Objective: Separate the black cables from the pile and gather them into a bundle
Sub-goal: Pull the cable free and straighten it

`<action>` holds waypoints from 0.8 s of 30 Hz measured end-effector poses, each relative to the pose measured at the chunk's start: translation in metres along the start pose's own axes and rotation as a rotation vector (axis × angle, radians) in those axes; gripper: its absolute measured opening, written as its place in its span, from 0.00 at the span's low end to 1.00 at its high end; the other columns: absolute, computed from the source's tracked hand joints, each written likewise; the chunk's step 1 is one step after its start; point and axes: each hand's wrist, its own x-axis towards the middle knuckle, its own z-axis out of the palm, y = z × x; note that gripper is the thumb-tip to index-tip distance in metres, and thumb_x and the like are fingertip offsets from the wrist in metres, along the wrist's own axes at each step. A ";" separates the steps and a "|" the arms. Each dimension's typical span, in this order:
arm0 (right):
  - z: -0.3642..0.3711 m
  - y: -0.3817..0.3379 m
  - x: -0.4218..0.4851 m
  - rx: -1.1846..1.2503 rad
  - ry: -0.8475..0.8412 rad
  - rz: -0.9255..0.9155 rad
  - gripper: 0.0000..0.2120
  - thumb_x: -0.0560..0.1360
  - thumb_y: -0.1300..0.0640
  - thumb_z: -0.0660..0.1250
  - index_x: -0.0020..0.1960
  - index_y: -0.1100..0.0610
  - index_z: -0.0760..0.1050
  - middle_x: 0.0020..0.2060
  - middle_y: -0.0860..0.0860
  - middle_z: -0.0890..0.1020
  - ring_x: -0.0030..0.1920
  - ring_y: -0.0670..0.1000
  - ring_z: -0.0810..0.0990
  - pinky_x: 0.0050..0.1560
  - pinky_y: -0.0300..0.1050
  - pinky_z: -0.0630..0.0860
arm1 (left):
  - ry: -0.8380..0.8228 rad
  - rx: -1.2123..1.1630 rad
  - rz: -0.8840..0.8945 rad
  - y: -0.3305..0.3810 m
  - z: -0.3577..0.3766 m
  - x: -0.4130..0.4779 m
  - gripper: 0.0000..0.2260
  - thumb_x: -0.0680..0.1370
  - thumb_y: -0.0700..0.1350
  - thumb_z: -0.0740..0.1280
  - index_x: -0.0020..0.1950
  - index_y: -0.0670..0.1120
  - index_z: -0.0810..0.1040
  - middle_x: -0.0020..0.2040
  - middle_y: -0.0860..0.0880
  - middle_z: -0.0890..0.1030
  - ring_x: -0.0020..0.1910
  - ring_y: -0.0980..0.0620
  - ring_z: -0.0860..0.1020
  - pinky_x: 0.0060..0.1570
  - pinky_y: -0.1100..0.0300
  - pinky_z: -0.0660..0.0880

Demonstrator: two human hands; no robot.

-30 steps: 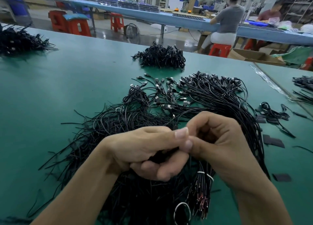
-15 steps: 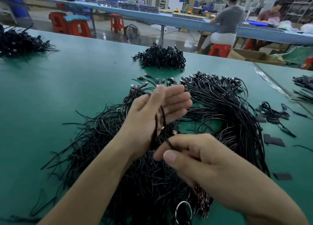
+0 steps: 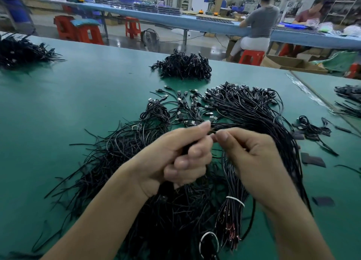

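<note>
My left hand curls round a bunch of black cables, just above the pile on the green table. My right hand meets it fingertip to fingertip and pinches the end of one of those cables. At the pile's near right edge lies a bundle with a white tie. Beyond the pile sits a smaller heap. To the pile's right lie flat black patches.

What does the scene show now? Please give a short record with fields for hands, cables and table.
left hand: grips a cable bundle
right hand: pinches a cable end next to the left hand
loose cable pile: spread on the table, USB plugs at far side
tied bundle: beside the right forearm, white tie around it
far heap: black cables, apart, further back
table: green surface
</note>
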 end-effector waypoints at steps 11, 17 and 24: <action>0.016 0.003 -0.006 -0.471 -0.354 0.061 0.08 0.82 0.48 0.61 0.50 0.46 0.77 0.32 0.46 0.77 0.30 0.45 0.74 0.32 0.43 0.70 | 0.553 0.193 0.465 -0.013 -0.017 0.017 0.16 0.82 0.47 0.58 0.57 0.38 0.81 0.54 0.40 0.85 0.53 0.45 0.84 0.50 0.60 0.81; 0.002 -0.005 -0.007 -0.449 -0.238 -0.076 0.09 0.78 0.53 0.68 0.39 0.49 0.80 0.28 0.41 0.78 0.29 0.38 0.75 0.31 0.32 0.69 | 0.677 0.867 0.244 -0.019 -0.018 0.015 0.17 0.85 0.46 0.57 0.48 0.42 0.84 0.40 0.46 0.86 0.40 0.52 0.85 0.40 0.64 0.79; -0.004 -0.005 -0.003 -0.121 -0.066 -0.136 0.07 0.69 0.50 0.76 0.37 0.50 0.80 0.28 0.48 0.81 0.29 0.43 0.78 0.32 0.37 0.73 | 0.381 0.722 -0.144 -0.013 -0.006 0.005 0.31 0.78 0.69 0.50 0.28 0.50 0.75 0.22 0.56 0.69 0.20 0.59 0.64 0.21 0.70 0.61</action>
